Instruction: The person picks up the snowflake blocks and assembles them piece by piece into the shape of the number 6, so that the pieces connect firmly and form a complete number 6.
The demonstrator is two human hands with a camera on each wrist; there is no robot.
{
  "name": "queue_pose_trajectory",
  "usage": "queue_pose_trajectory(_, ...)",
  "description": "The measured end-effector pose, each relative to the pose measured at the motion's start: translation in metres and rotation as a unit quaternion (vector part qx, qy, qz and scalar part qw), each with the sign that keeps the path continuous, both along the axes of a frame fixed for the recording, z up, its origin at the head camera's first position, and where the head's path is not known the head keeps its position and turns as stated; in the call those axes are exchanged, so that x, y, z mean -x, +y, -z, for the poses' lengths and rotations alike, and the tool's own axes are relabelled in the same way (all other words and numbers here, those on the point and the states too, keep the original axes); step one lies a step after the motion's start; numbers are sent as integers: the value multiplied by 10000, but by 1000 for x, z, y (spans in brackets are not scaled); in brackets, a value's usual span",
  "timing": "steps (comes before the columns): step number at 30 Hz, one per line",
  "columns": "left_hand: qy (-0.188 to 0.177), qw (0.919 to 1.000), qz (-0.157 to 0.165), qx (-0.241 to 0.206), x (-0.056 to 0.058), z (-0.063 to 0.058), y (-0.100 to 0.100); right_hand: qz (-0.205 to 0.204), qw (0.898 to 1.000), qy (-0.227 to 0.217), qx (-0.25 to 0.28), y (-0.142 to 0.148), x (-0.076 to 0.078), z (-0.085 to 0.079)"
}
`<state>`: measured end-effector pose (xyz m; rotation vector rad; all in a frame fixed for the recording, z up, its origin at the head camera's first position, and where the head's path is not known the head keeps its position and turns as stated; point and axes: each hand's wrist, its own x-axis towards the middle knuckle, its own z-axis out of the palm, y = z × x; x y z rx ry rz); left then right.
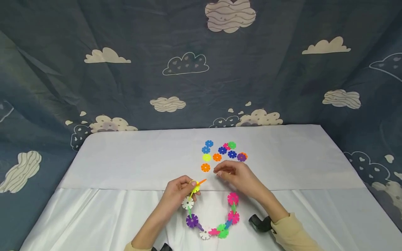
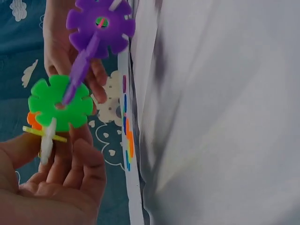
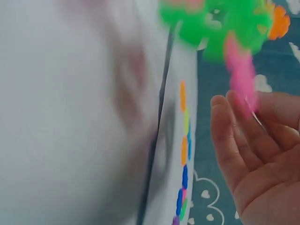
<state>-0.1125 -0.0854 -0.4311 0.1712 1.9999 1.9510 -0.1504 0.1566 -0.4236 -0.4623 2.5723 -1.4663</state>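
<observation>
A chain of interlocked, notched plastic discs in several colours curves in an open loop in front of me. My left hand [image 1: 180, 190] pinches it at the yellow disc [image 1: 196, 187], which has an orange disc [image 1: 202, 181] joined on edge. A white disc [image 1: 187, 203] and a purple disc [image 1: 192, 220] follow below. The other end is a pink disc [image 1: 233, 198], below my right hand [image 1: 237, 176]. That hand hovers just right of a loose orange disc [image 1: 205, 167], fingers loosely bent, with nothing visible held. In the right wrist view, a blurred pink disc [image 3: 242, 75] overlaps the fingers.
Several loose discs lie farther back on the white-covered table [image 1: 141, 157], among them a yellow one [image 1: 206, 157], a green one [image 1: 232, 145] and a purple one [image 1: 241, 157]. A dark cloud-print cloth [image 1: 188, 87] hangs behind the table. A black strap mount [image 1: 260, 223] sits at my right wrist.
</observation>
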Motion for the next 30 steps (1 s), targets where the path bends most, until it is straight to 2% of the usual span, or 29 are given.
queue_pose_trajectory(4, 48, 9996, -255, 83, 2, 2, -2, -507, 9969, 118, -588, -1, 22, 0)
queue_pose_trajectory(8, 34, 9998, -216, 44, 3, 1, -4, -1056, 9895, 208, -960, -7, 44, 4)
queue_pose_trajectory(12, -100, 9998, -136, -60, 4, 1, -4, -1349, 9847, 214, -1080, -10, 59, 12)
queue_pose_trajectory(18, -254, 9994, -180, -134, 3, 0, -5, -1407, 9837, 99, -1118, -14, 67, 21)
queue_pose_trajectory(25, -197, 9993, -134, -303, 4, 1, -4, -1376, 9813, 407, -1285, -20, 72, 22)
queue_pose_trajectory(30, -120, 9996, -139, -234, 3, 1, -3, -1398, 9790, 362, -1442, -23, 75, 22)
